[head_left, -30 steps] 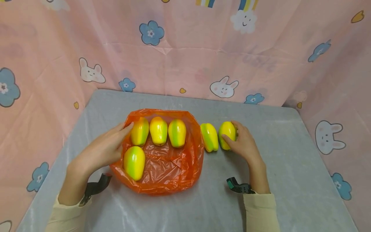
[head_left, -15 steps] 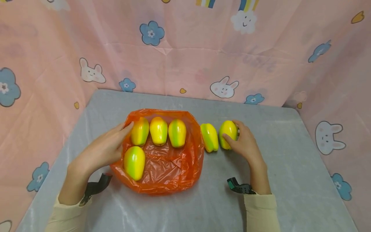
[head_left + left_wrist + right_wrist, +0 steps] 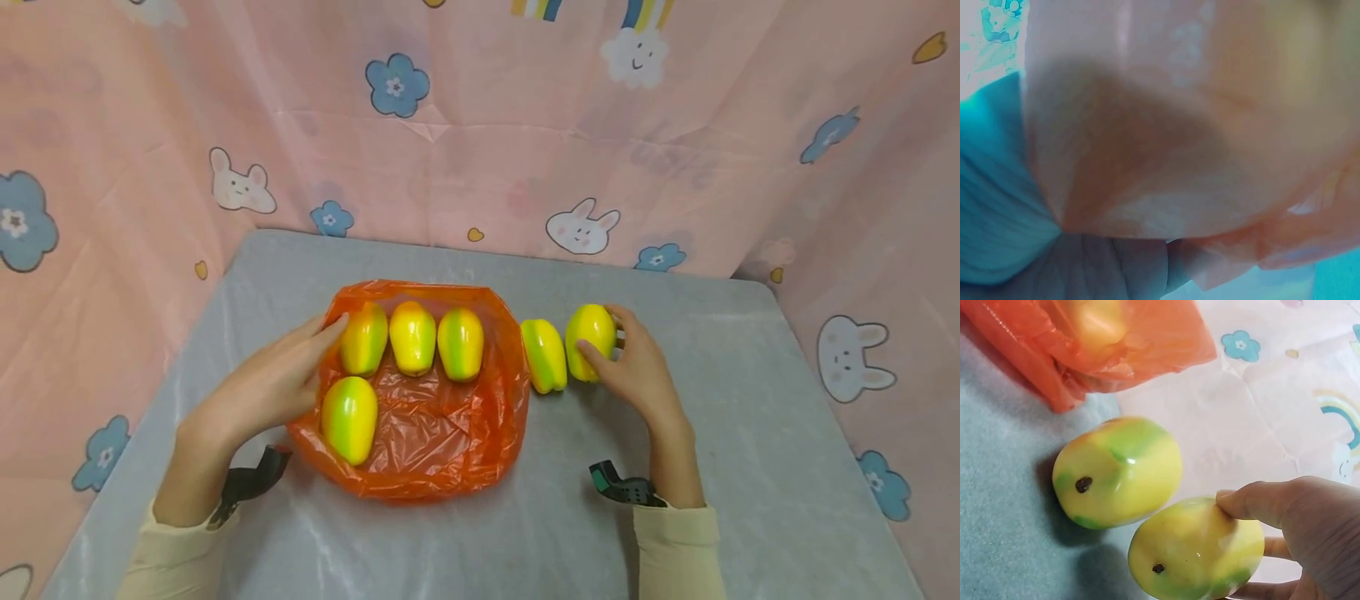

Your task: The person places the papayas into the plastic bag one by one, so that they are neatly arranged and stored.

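Note:
An orange-red plastic bag (image 3: 427,433) lies wide-mouthed on the table, with several glossy yellow-green papayas (image 3: 412,337) inside. My left hand (image 3: 262,383) holds the bag's left rim; some of its fingers are hidden behind the plastic. In the left wrist view, the blurred bag (image 3: 1147,156) fills most of the picture. To the bag's right, one papaya (image 3: 543,354) rests on the table. Just beside that one, my right hand (image 3: 637,362) grips another papaya (image 3: 1191,556) between thumb and fingers, slightly off the table, its dark stem end towards the right wrist camera.
The grey-covered table (image 3: 750,417) has a pink patterned curtain (image 3: 480,150) along its back and sides. A dark wrist-worn device (image 3: 626,487) juts inward from the right forearm, and a similar device (image 3: 255,479) from the left.
The right hand has raised its papaya a little and moved it slightly away from the table's front. The left hand and the bag stay nearly where they were.

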Action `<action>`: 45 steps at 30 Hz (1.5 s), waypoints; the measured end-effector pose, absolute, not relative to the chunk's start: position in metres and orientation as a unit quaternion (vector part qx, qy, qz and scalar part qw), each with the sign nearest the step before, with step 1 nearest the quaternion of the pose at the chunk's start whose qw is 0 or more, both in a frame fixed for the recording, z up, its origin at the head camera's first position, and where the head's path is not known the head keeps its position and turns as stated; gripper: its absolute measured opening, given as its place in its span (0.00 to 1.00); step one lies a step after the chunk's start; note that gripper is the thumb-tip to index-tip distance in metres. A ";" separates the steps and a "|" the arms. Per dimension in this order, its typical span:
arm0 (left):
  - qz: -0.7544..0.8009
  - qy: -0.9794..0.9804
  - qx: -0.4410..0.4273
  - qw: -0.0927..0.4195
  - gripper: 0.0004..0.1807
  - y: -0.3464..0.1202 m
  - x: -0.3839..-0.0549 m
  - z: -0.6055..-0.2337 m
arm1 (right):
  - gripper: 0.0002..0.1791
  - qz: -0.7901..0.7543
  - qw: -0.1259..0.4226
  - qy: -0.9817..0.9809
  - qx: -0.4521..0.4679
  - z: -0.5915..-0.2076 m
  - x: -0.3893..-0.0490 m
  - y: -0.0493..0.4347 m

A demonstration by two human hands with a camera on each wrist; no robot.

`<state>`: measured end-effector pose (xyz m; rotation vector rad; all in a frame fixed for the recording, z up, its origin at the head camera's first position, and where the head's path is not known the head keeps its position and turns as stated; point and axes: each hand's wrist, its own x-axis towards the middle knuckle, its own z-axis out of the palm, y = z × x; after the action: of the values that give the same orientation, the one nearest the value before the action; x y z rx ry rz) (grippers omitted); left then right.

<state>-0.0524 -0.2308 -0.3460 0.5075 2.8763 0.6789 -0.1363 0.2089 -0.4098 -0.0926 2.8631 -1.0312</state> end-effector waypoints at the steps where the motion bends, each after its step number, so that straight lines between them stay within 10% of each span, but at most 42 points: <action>1: 0.224 0.957 0.168 0.073 0.43 -0.231 -0.052 -0.346 | 0.45 -0.341 0.045 0.939 -0.032 -0.409 -0.136 0.208; 45: 0.228 0.956 0.172 0.067 0.42 -0.229 -0.055 -0.349 | 0.41 -0.390 -0.010 0.919 -0.062 -0.373 -0.114 0.190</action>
<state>-0.0554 -0.2285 -0.3485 0.5175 2.8818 0.6859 -0.1143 0.1899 -0.3733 -0.1961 2.9042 -1.2315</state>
